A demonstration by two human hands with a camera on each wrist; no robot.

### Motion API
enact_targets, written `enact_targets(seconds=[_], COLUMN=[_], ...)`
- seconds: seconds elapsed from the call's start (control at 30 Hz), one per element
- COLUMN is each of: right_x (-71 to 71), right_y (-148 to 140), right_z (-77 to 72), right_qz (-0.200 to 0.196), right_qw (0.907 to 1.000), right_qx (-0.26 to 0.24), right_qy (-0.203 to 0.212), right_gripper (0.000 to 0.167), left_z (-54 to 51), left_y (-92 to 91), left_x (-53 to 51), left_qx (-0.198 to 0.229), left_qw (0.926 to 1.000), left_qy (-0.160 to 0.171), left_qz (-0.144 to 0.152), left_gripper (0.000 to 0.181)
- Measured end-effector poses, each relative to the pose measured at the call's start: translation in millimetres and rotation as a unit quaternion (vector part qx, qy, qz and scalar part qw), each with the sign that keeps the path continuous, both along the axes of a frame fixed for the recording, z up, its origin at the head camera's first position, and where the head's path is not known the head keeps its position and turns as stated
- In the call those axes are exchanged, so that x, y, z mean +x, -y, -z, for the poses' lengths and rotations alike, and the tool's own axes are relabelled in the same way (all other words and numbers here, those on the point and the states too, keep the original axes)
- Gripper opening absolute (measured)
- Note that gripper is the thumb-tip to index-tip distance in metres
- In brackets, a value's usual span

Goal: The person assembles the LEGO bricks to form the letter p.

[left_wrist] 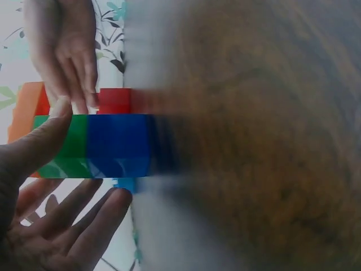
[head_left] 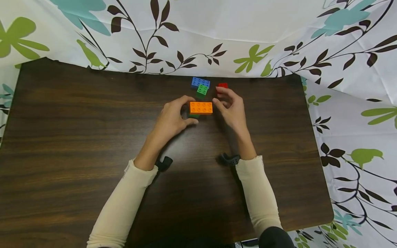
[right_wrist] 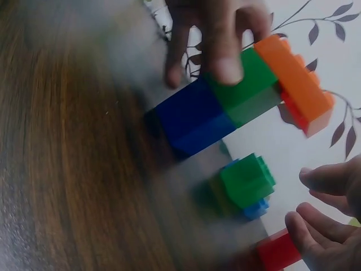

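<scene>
1 dk brown tbl (head_left: 77, 155), wht cloth (head_left: 248, 27) behind (leaf print)

My left grip (head_left: 173, 116) holds an upright stack (right_wrist: 240, 100): blue brick (right_wrist: 194, 116) below, green brick (right_wrist: 259, 79) above, orange brick (head_left: 201, 108) topmost (its right end overhanging, a red brick (right_wrist: 294, 112) underneath).

Head view: from above, facing forward-down over the bench (head_left: 93, 137). Wrist views: low, close, rolled sideways; both share the brick stack (left_wrist: 84, 147), left and upper right respectively.
</scene>
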State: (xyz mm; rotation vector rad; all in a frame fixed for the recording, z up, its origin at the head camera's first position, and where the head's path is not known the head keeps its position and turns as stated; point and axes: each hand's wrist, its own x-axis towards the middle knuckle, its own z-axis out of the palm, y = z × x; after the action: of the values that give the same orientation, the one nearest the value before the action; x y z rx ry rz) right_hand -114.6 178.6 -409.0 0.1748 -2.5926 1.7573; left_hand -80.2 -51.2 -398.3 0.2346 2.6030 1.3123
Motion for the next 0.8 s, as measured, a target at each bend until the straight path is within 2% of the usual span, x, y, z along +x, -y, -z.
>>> enact_targets(seconds=[0.2,0.4,0.6,0.8], right_x=[-7.7,-13.8,-17.1,-19.1], right_y=[4,11,19,21], right_z=[5.4,7.9,6.6,6.5], right_qz=[-0.002,-0.012,-0.02,-0.02], right_qw=[0.9999,0.9997,0.9991,0.9987], right_qx=[0.004,0.006,0.036,0.045], right_qy=[0.011,0.018,0.014,0.013], right_gripper=[0.045,0.047,0.05,0.051], left_z=[-12.6,-20.1,-15.5,-8.5], left_y=[3.0,2.4,0.7,-0.5], left_x=[4.0,5.5,6.1,5.2], left_qx=[0.034,0.064,0.105,0.137], left_qw=[0.9984,0.997,0.994,0.9895], left_qy=[-0.044,-0.044,-0.026,-0.025], left_qz=[0.001,-0.001,-0.02,-0.038], left_gripper=[0.066,0.057,0.043,0.039])
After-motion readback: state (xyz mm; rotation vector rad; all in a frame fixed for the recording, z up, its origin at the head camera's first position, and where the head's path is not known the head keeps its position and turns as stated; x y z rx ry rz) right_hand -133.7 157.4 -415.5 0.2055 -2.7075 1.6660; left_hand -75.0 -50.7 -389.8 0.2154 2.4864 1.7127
